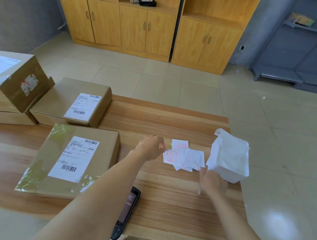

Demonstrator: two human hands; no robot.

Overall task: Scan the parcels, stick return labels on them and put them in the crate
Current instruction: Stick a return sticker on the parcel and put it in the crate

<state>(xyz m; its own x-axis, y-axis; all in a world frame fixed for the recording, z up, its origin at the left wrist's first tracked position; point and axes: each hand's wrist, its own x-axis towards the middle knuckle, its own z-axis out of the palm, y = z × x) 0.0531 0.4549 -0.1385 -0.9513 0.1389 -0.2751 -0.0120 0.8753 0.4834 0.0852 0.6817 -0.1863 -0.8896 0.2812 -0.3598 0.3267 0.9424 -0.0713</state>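
nearest the camera lies the handheld scanner [127, 211], on the bench [163, 209] at its near edge, below the label pile [184, 155] and partly under the left arm; i judge that a careless pull back of this arm could push it off. the return labels overlap loosely, so 2 may come up together. the pile may also slide against the white paper bag [228, 157] just right of it, which sits near the bench end and could tip off.

the left hand [150, 147] meets the pile's left edge with curled fingers, and the right hand [212, 182] is at its lower right corner. i cannot tell if either one really pinches a label. the hands are apart, with the pile between them. the nearest parcel [78, 160] lies left of the pile, untouched, and a second parcel [72, 102] lies farther left and behind. no crate is in view.
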